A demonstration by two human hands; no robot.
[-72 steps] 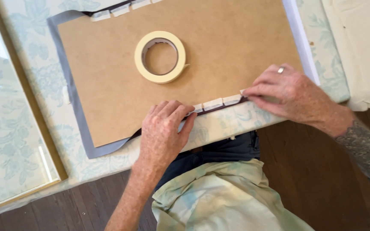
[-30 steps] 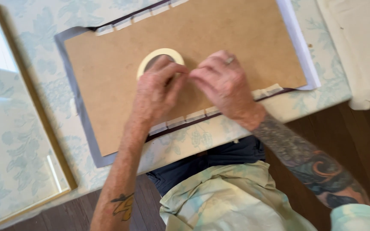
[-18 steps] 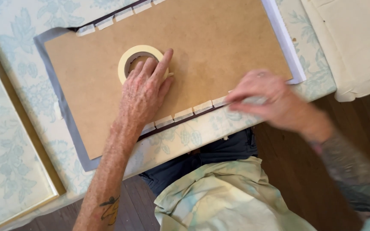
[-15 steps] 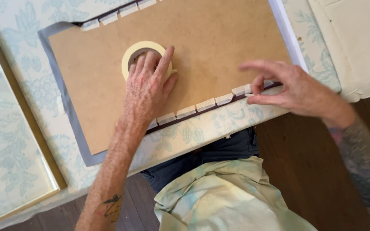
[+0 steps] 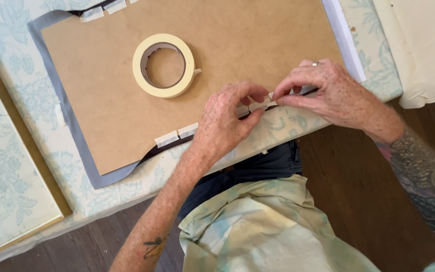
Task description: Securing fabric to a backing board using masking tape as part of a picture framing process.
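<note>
Glass in a thin gold frame [image 5: 11, 186] sits at the far left on the pale floral tablecloth [image 5: 21, 65], well apart from the action. Next over is the brown backing board [image 5: 237, 40], lying flat on a grey sheet [image 5: 76, 146] that sticks out past its left and near edges. A roll of cream masking tape [image 5: 163, 65] lies flat on the board, a short loose end poking out on its right side, nobody touching it.

Along the board's near edge there's a row of short pale tape tabs [image 5: 177, 135] bridging board and the dark layer under it. Two of them are clear to see just left of the left hand [image 5: 227, 123].

That left hand rests on the near edge, fingers curled down, thumb and fingertips pinched together on a small strip of tape [image 5: 260, 103]. The right hand [image 5: 333, 95] is right beside it, fingertips nearly meeting the left's, also closed on that same strip and pressing it at the board's edge. A ring shows on one right finger.

Further right, a white strip [image 5: 343, 35] runs along the board's right side, and a cream cloth [image 5: 424, 45] sits past the table corner. Dark wood floor [image 5: 358, 191] below.
</note>
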